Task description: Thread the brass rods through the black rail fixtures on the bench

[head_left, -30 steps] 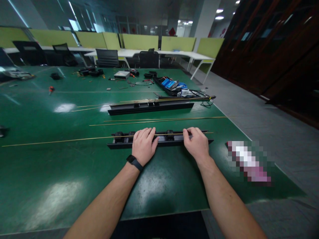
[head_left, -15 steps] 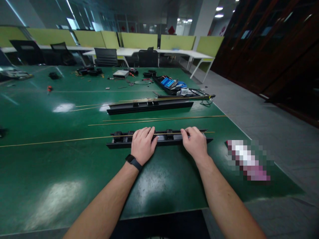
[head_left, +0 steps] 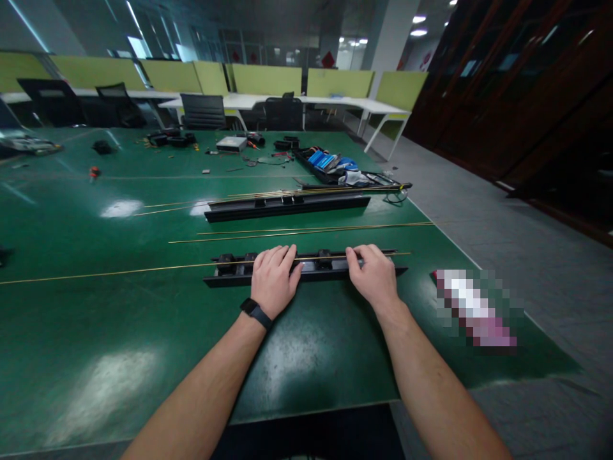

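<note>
A long black rail [head_left: 322,268] with several clips lies across the green table [head_left: 119,319] in front of me. My left hand [head_left: 272,280], with a black band on the wrist, rests palm down on its middle. My right hand [head_left: 374,275] presses on the rail further right, fingers curled over a thin brass rod [head_left: 119,271] that runs along the rail's top and far out to the left. Both hands touch the rail and the rod; neither lifts them.
A second black rail [head_left: 287,207] with brass rods lies further back, and two loose rods [head_left: 311,230] lie between the rails. A tray of blue parts [head_left: 330,165], tools and cables sit at the far side. A blurred pink-white object [head_left: 474,308] lies near the table's right edge.
</note>
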Motion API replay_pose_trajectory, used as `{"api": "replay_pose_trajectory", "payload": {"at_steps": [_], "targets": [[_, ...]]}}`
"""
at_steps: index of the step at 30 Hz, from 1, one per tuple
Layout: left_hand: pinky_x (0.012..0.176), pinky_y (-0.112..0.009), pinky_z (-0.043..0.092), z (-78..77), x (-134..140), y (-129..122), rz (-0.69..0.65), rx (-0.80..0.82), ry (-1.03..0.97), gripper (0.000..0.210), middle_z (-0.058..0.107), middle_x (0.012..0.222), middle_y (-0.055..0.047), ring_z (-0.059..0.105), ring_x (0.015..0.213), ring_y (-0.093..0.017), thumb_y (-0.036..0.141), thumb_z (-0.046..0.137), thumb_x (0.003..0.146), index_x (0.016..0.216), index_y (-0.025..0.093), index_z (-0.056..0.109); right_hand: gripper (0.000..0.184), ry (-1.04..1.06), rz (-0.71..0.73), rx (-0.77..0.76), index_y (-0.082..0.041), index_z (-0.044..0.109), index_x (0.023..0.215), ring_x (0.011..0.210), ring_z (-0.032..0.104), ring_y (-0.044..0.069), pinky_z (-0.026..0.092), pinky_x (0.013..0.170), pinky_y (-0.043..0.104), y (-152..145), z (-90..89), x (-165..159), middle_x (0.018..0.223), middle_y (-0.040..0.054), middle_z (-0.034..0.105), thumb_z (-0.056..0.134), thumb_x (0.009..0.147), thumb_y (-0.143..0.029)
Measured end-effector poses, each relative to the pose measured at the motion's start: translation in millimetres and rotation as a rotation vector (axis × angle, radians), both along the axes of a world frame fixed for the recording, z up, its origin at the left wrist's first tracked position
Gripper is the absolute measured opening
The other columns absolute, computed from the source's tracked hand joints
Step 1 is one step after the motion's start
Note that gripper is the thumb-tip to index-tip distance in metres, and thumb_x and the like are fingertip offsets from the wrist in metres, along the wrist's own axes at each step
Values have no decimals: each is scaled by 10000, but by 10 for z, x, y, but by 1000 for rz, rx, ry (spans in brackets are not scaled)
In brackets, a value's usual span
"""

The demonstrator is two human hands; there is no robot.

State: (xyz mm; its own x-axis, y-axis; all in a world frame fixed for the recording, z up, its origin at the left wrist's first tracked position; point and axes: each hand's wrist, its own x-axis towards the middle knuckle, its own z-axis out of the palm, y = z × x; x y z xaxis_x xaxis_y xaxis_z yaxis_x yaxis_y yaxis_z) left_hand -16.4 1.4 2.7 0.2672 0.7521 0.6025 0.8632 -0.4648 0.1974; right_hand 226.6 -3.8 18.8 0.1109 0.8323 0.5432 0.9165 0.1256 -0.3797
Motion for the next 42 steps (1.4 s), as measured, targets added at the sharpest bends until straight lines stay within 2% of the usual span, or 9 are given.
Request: {"api": "replay_pose_trajectory", "payload": {"at_steps": [4,12,19,27,31,42], "targets": [[1110,-479,394,-9,2,10,0,0,-3,424,708,1312,-119,607,1276,-293,385,508,1022,1391,203,613,368,-19,31,0,-209,712,888,786,611,163,390,697,287,9,-18,-7,904,51,678,504,1009,-486],[1108,-477,399,-1,-8,17,-2,-2,28,427,708,1310,-124,608,1274,-296,386,494,1030,1384,180,615,331,-2,-44,3,-208,678,801,744,573,160,364,678,296,42,-21,50,844,36,640,558,973,-465],[1099,-484,404,-6,-2,13,-4,8,11,417,713,1300,-123,618,1256,-294,377,504,1025,1377,188,621,337,36,-51,17,-205,686,843,690,553,153,396,705,303,31,-11,59,875,48,661,530,976,-472],[1103,-482,402,-6,-1,11,4,6,9,423,711,1304,-122,610,1272,-294,387,501,1027,1377,182,624,336,26,-3,43,-206,708,882,809,627,182,419,723,298,14,-9,9,906,61,687,537,981,-478],[1104,-484,405,0,-1,9,2,6,4,419,715,1298,-121,617,1262,-297,383,516,1019,1376,194,628,345,9,18,27,-208,699,859,775,612,170,408,704,294,15,-17,7,890,49,679,540,986,-487],[1099,-485,410,3,-6,13,-7,5,18,424,711,1298,-132,612,1261,-299,385,500,1028,1367,165,628,336,16,-48,21,-213,674,800,732,581,167,377,681,304,47,-26,68,845,42,651,552,970,-476]]}}
